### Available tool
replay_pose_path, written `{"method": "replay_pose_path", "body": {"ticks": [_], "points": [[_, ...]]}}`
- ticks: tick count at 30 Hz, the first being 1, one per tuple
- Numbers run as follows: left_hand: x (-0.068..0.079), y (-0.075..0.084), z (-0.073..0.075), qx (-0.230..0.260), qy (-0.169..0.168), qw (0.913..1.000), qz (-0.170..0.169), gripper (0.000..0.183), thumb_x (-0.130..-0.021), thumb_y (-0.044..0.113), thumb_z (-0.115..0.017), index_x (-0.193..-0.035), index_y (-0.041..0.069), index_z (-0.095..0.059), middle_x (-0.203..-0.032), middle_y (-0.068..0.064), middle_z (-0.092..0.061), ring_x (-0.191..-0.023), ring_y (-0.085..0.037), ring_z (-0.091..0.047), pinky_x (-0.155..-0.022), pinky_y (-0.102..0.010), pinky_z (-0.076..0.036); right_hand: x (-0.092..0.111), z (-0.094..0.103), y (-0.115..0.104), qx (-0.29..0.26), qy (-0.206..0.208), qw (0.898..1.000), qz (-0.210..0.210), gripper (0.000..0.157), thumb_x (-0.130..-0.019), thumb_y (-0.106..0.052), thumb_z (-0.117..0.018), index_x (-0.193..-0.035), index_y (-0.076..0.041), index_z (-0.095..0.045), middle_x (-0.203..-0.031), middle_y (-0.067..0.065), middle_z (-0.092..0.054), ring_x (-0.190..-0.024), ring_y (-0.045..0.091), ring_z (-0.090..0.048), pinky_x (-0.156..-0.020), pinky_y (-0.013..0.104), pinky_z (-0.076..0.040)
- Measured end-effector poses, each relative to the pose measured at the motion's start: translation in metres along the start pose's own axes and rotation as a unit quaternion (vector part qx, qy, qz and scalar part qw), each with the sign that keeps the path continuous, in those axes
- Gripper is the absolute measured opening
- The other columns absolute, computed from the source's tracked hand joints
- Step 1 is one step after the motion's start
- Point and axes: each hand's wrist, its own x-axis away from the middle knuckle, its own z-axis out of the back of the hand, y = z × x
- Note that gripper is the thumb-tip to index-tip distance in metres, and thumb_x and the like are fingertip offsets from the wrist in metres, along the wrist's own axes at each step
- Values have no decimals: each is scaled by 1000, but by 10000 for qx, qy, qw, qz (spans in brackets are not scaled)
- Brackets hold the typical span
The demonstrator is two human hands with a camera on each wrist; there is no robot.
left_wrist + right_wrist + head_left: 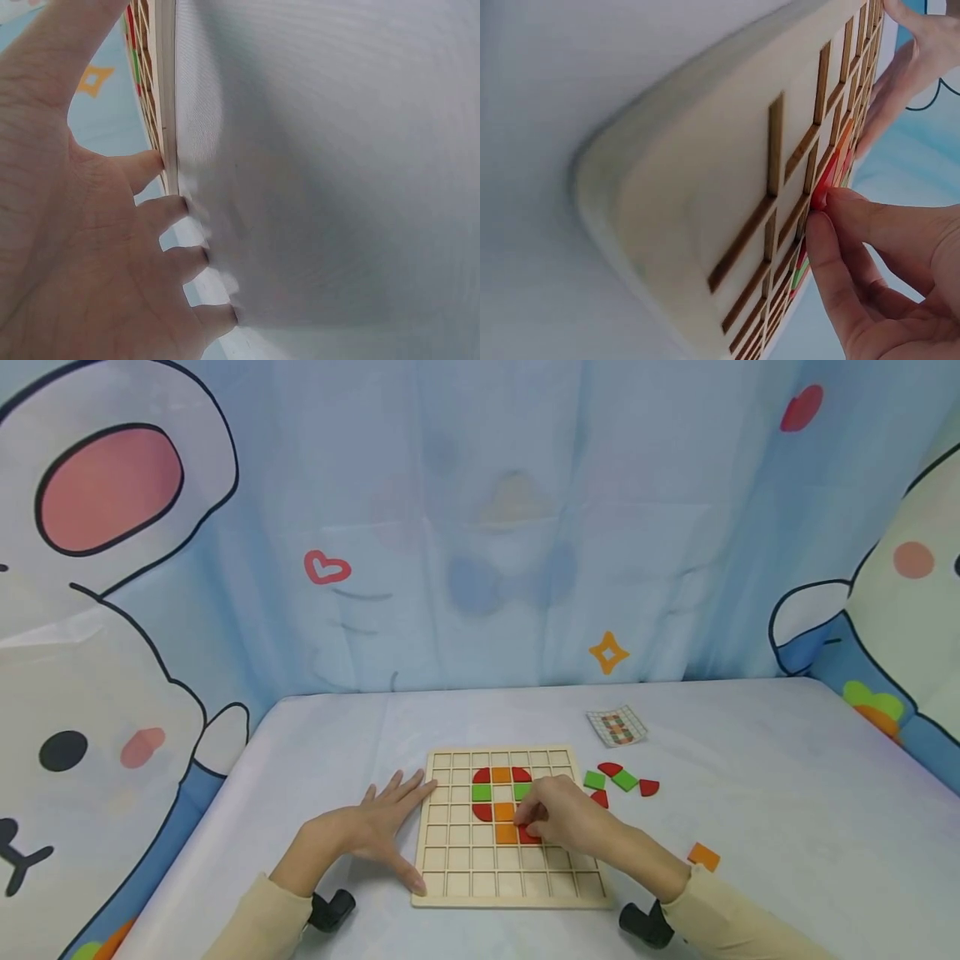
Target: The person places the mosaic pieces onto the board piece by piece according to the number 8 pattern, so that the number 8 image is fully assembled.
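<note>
At the left edge of a pale wooden grid board (pixel 510 902), the left hand (pixel 375 828) touches, widely spread — the right hand (pixel 562 814) pinches a flat red piece (pixel 527 836) there.

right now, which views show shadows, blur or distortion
Head: a soft shadow under the left hand, the wooden board fairly clear; left wrist: a broad grey shadow across the white cloth; right wrist: the board's near corner looks blurred, its edges bowed.

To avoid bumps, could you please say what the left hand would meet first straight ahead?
The left hand would likely meet the pale wooden grid board, which lies at its index fingertip.
</note>
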Motion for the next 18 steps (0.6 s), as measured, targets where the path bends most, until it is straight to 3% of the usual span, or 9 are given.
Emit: {"method": "replay_pose_path", "body": {"ticks": [6,18], "points": [[1,-1,0,-4,14,10000,-25,133,-71,49,-96,-169,13,-13,-176,-12,-3,-161,-38,3,-126,-66,-4,10,9,12,-250,77,9989,392,15,-84,6,-82,-94,-5,-79,-88,-3,-71,-77,7,-59,-68,20,-55],[0,-1,0,8,14,10000,-86,133,-71,49,-96,-169,13,-14,-176,-13,-4,-161,-39,3,-125,-67,-4,49,45,52,-279,135,9995,13,11,-87,-3,-83,-95,-8,-79,-88,-8,-69,-74,5,-58,-64,22,-54]]}}
